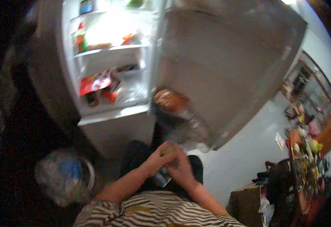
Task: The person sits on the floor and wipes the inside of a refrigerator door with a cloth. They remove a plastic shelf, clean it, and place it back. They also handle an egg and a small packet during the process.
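Note:
My left hand point(161, 156) and my right hand point(181, 167) are brought together in front of my body, fingers bent inward. Something small and brownish may be between them, but blur keeps me from telling. Beyond the hands, a clear plastic bag point(192, 123) hangs or lies by the refrigerator's lower edge, with a brown rounded item point(169, 100) at its upper end. Ahead of me a lit refrigerator compartment point(138, 76) stands open. On its lower level lies a red and white packet point(95, 81); a bottle with a red cap point(81, 39) stands on the shelf above.
A broad grey refrigerator panel point(225, 65) fills the right of the compartment. At lower left is a pale rounded container or bag with blue on it point(69, 170). A cardboard box point(245, 200) and a cluttered table or shelf point(307, 153) lie to the right.

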The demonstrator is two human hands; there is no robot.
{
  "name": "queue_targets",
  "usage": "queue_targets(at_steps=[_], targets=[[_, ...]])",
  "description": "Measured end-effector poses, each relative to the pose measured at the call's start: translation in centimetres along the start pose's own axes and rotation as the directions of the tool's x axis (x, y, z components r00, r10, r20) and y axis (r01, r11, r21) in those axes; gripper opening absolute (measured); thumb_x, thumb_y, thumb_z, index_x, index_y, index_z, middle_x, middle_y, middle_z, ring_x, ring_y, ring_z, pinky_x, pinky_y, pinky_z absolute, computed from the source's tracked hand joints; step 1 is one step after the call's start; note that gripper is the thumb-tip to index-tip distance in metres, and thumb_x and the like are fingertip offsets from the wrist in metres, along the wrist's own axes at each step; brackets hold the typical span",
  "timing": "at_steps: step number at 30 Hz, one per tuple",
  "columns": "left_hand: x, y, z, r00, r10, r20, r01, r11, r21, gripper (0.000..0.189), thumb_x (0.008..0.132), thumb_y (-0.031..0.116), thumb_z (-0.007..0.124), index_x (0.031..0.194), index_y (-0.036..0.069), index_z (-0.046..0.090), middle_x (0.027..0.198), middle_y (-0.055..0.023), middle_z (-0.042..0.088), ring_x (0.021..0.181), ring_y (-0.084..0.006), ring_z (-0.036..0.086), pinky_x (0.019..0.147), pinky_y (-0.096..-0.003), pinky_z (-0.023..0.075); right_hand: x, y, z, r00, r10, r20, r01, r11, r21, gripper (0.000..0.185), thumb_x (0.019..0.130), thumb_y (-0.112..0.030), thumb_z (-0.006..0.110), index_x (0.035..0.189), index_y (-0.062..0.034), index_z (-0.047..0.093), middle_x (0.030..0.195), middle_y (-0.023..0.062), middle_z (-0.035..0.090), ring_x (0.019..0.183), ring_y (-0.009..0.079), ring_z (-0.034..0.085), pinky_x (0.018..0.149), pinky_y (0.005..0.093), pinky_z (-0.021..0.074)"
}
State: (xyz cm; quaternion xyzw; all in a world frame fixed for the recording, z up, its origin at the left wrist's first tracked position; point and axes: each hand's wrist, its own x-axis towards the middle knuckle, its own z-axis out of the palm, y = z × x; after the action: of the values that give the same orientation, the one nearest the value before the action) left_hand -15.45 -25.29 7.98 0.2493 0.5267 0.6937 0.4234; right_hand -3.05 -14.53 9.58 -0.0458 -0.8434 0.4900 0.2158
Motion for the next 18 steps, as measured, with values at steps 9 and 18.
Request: queue_targets(at_steps=[9, 18], targets=[[3.8, -13.2, -11.0, 0.906, -0.241, 0.347, 0.401, 0.749, -0.528, 0.044, 0.094, 0.024, 0.07, 0.133, 0.007, 0.058, 0.132, -0.0152, 0.063, 0.116, -0.0325, 0.067, 0.098, -0.0509, 0.057, 6.4, -16.2, -16.4, 0.88, -0.469, -0.078, 0.158, 0.443, -0.882, 0.041, 0.09, -0.031, 0.079, 0.124, -0.009, 0.069, 0.123, 0.0157, 0.071, 0.111, 0.0335, 0.069, 0.094, 0.0432, 0.0555], [6.5, -20.7, -12.7, 0.804, -0.414, 0.426, 0.567, 0.748, -0.344, 0.037, 0.095, 0.026, 0.069, 0.126, 0.006, 0.062, 0.12, -0.0149, 0.07, 0.11, -0.0333, 0.069, 0.097, -0.0518, 0.057, 22.4, -39.7, -31.6, 0.88, 0.005, -0.475, -0.469, 0.171, -0.866, 0.044, 0.103, -0.044, 0.06, 0.126, -0.0083, 0.071, 0.109, 0.0121, 0.075, 0.096, 0.0243, 0.073, 0.084, 0.0392, 0.0579]])
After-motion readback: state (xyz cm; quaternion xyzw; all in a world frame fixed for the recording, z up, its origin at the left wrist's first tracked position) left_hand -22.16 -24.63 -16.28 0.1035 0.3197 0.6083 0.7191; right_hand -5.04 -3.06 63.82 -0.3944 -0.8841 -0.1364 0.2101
